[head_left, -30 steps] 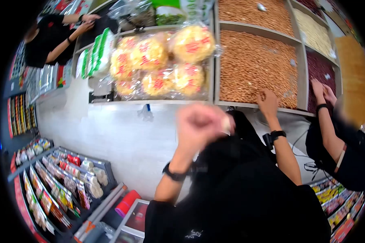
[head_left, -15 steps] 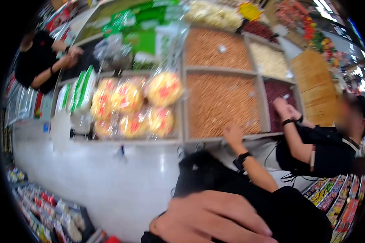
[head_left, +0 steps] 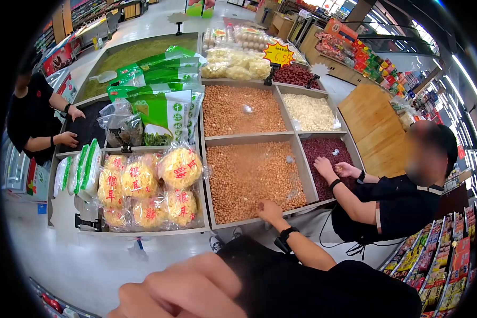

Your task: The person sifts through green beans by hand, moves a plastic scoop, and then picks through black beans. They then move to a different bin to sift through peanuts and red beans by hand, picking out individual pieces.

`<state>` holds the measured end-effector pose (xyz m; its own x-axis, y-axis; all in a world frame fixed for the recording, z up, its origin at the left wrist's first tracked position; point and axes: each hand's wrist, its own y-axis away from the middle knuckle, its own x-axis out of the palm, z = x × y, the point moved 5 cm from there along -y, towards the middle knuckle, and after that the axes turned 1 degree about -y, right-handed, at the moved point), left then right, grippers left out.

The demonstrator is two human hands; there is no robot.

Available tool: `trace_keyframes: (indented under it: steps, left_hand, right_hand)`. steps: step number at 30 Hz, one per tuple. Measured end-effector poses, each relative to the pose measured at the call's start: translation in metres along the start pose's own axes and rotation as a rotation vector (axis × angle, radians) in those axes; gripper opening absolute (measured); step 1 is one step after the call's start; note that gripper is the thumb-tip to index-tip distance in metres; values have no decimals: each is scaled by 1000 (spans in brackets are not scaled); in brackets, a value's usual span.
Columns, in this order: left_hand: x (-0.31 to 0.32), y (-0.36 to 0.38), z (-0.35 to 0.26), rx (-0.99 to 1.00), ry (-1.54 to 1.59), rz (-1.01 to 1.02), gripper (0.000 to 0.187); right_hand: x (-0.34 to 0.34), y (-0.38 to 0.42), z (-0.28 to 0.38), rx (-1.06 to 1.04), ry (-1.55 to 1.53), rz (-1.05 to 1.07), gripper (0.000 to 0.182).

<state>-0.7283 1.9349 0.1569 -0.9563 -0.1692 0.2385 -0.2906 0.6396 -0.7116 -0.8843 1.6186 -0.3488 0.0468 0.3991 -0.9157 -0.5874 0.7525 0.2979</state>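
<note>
My right hand (head_left: 271,211), with a black watch on its wrist, hangs over the front edge of a bin (head_left: 249,218) of brown kernels that look like shelled peanuts (head_left: 244,175). Its fingers are bent together close to the kernels; anything between them is too small to make out. Large and close to the camera, my left hand (head_left: 183,289) is at the bottom of the view. Its fingers are curled and partly cut off by the frame edge, and their tips are hidden.
Bagged white fungus (head_left: 135,180) lies left of the bin, with green packages (head_left: 161,114) behind. At right, a person's hands (head_left: 334,168) are over dark red beans (head_left: 328,150). Another person's hands (head_left: 71,127) are at a black bin. A wooden board (head_left: 373,130) stands beyond.
The view has swung, shifting the bins left and downward. My left hand has gone from stretched to curled fingers. The left person's hands have moved apart; my right hand stays at the bin.
</note>
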Motion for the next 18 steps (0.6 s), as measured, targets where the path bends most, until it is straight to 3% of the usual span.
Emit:
trace_keyframes:
  steps: [2,4,6,8,9,11,12,14,15,16,17,18]
  left_hand:
    - [-1,-2,4,-19,-27,-42,5]
    - [-1,-10,8,165,15,19,5]
    - [1,-14,4,305,-25,40,4]
    - [6,-22,4,154,-50,98,9]
    - [13,-9,10,159,-154,-235,5]
    - [4,12,41,153,-324,-378,6]
    - [-11,12,63,122,-397,-198,10]
    - [-35,31,140,-279,-677,-243,9]
    - [-54,53,191,-369,-759,-294,9]
    - [-75,82,242,-585,-804,-286,10]
    - [-91,116,286,-628,-857,-246,10]
    - [-101,146,319,-683,-907,-161,12]
  right_hand:
    - [0,7,-11,7,19,32,29]
    - [4,-7,-5,-57,-53,216,34]
    - [-1,-3,0,-84,-67,225,39]
    - [-11,-2,12,-164,-125,266,39]
    - [-7,-2,8,-128,-152,245,38]
    - [1,-5,4,-89,-137,233,35]
    - [4,-9,2,-37,-102,253,31]
    - [5,-26,1,-64,-63,208,27]
    - [22,-22,-7,-71,-1,208,24]
    - [29,-24,-16,-3,-146,92,21]
    - [41,-30,-25,-57,-136,125,21]
    - [47,-30,-28,-171,-109,-46,18]
